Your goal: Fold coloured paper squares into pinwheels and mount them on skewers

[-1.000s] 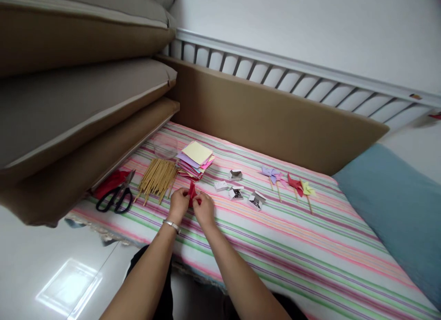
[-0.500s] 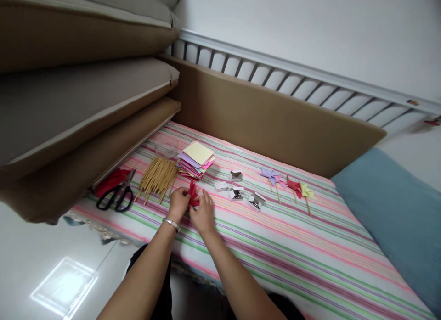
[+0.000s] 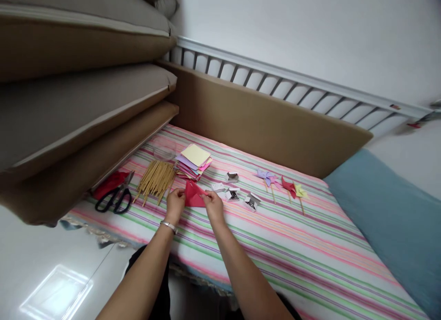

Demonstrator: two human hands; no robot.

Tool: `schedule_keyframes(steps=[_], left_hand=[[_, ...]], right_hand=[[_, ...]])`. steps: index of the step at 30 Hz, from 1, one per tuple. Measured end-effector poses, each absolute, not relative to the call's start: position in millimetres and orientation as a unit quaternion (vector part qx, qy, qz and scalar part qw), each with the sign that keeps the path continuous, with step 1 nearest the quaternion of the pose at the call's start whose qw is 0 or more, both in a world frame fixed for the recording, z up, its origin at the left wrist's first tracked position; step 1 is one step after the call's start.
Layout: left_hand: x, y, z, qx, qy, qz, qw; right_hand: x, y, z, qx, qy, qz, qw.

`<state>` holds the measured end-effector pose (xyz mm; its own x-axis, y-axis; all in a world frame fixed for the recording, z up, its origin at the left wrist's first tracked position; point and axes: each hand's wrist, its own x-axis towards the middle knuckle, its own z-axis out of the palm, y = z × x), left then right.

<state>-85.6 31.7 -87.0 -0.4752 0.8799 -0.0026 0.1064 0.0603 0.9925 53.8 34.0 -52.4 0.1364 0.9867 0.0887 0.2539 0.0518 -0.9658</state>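
While wooden sticks [image 3: 155, 180] and a paper stack [image 3: 195, 160] lie just behind, left hand [image 3: 175, 204] and right hand [image 3: 213, 206] pinch the red paper [image 3: 193, 195], fingers clamped on its side corners, tip pointing away.

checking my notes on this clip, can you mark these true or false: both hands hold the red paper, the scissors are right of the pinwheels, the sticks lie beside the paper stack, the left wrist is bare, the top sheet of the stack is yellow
1. Both hands hold the red paper: true, left hand and right hand grip its edges.
2. Scissors lie right of the pinwheels: false, they lie far left of them.
3. Sticks lie beside the paper stack: true.
4. Left wrist is bare: false, it wears a bracelet.
5. Top sheet is yellow: true.
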Motion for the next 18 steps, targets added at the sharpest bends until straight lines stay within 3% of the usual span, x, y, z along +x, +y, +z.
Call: schedule_keyframes(steps=[11, 18], left_hand=[[-85.5, 34.9, -87.9, 0.389, 0.613, 0.588, 0.356], [-90.2, 22.7, -64.1, 0.406, 0.646, 0.588, 0.269]], right_hand=[[83.6, 37.2, -29.5, -0.536, -0.367, 0.557, 0.517], [114.1, 20.4, -17.0, -0.512, -0.309, 0.579, 0.554]])
